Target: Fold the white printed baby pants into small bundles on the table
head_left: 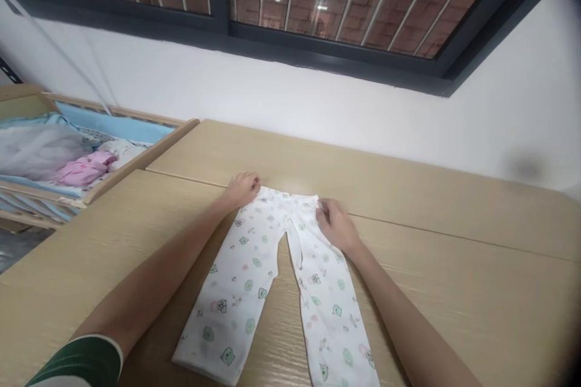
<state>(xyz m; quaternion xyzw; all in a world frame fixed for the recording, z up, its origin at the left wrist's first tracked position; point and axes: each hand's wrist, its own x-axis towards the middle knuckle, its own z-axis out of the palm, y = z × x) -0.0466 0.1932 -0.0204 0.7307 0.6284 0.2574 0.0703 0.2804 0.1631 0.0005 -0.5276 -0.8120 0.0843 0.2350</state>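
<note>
A pair of small white pants (254, 254) with green and pink animal prints lies spread on the wooden table, waistband away from me and legs toward me. At the waistband's left corner, my left hand (244, 188) is closed on the cloth with its fingers curled. My right hand (336, 224) grips the right corner of the waistband, thumb on top of the fabric. An opening shows in the cloth at the crotch, near the right leg. The lower hem of the right leg runs out of the picture.
The pale wooden table (431, 296) has a seam running across it and meets a white wall (290, 100). To the left stands a wooden crib (140, 160) with blue padding, holding a pink cloth (86, 168) and whitish netting (39, 148). A dark-framed barred window (336, 54) is above.
</note>
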